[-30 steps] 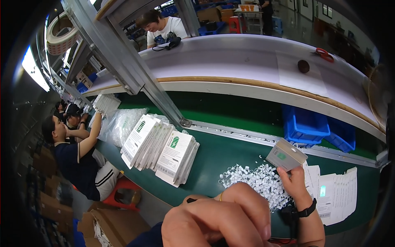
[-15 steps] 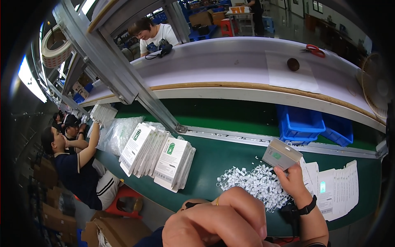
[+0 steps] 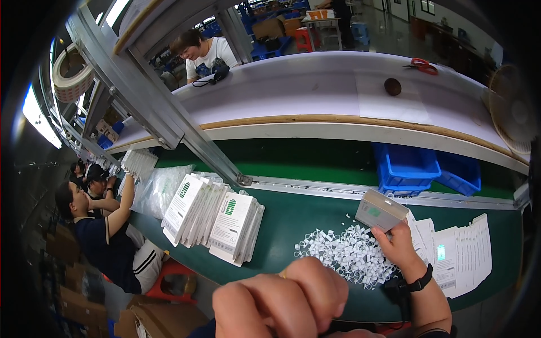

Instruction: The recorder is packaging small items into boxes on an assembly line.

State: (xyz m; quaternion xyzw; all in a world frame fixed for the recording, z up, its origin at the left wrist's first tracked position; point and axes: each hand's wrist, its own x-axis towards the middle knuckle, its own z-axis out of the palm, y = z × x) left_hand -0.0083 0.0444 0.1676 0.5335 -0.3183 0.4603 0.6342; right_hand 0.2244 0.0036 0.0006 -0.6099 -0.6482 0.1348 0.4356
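Observation:
My right hand [image 3: 400, 246], with a black band on its wrist, grips a small white-grey carton [image 3: 381, 209] with a green print on its face. The carton is held tilted above the far right side of a heap of small white plastic loops [image 3: 342, 253] on the green table. Close to the camera, my left hand [image 3: 282, 298] is curled into a fist, large and slightly blurred. Whatever its fingers may hold is hidden. Beside my right wrist, a row of flat white cartons [image 3: 465, 256] leans in an overlapping fan.
Stacked white cartons [image 3: 232, 225] stand at left centre, beside a clear plastic bag [image 3: 163, 188]. Blue bins [image 3: 406, 169] sit under the raised shelf [image 3: 282, 96], which bears scissors [image 3: 422, 66] and a round brown object [image 3: 393, 86]. A co-worker [image 3: 104, 225] sits at the left.
My left fist has turned and shifted slightly left, its knuckles now facing the camera. My right hand keeps the carton in nearly the same place; the whole view has shifted a little.

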